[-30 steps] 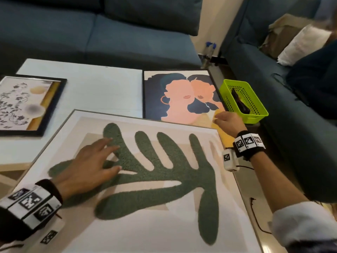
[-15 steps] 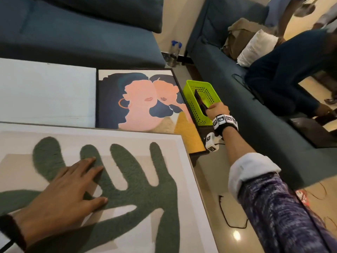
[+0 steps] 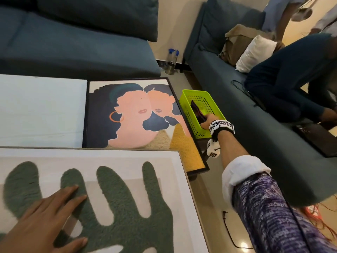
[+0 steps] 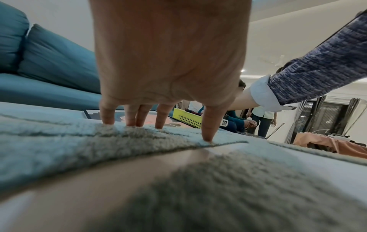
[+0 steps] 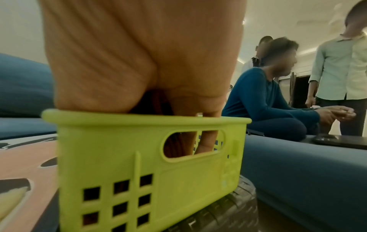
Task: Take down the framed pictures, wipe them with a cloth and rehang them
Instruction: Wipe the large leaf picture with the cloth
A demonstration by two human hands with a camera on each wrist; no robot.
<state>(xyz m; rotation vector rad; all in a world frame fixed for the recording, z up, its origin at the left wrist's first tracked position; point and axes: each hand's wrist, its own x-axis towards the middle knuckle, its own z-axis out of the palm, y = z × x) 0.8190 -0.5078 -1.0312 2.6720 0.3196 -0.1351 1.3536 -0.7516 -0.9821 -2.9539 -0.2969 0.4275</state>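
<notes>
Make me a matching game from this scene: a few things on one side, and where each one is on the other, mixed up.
Things:
1. left hand
2. right hand
3. dark cloth
4. picture of two faces

Places:
a. lying in the basket
b. flat on the table, left of the basket
c. resting on the leaf picture
d. reaching into the basket

Pairs: 1-c, 2-d, 3-a, 4-b
</notes>
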